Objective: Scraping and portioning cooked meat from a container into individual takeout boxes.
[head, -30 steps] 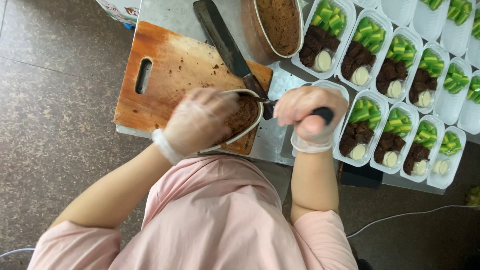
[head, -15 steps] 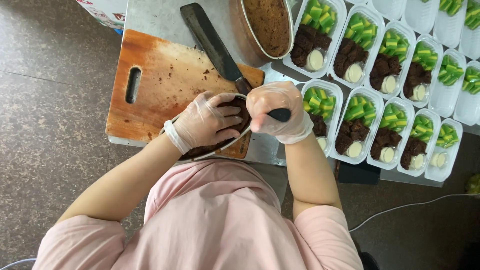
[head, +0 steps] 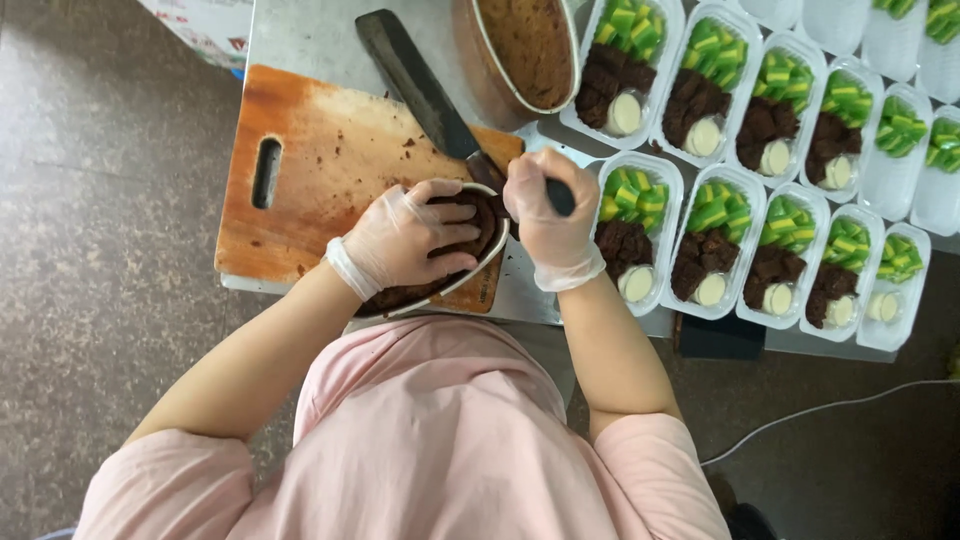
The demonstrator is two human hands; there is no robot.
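Note:
My left hand point(head: 405, 240), in a thin clear glove, presses down on dark brown cake in an oval metal tin point(head: 478, 272) that sits on the near right corner of a wooden cutting board point(head: 320, 170). My right hand point(head: 548, 215), also gloved, is closed around the dark handle of a big knife point(head: 415, 85). Its long dark blade lies across the board and points away to the upper left. The two hands are close together over the tin's right end.
A second oval tin point(head: 525, 50) with brown cake stands beyond the board. Several white plastic trays point(head: 640, 235) with brown cake pieces, green-yellow layered slices and a pale round piece fill the metal table point(head: 300, 35) to the right. A white cable point(head: 820, 410) lies on the floor.
The tin and both hands now lie lower and nearer the board's right corner. My right hand has shifted left along the knife handle, closer to my left hand.

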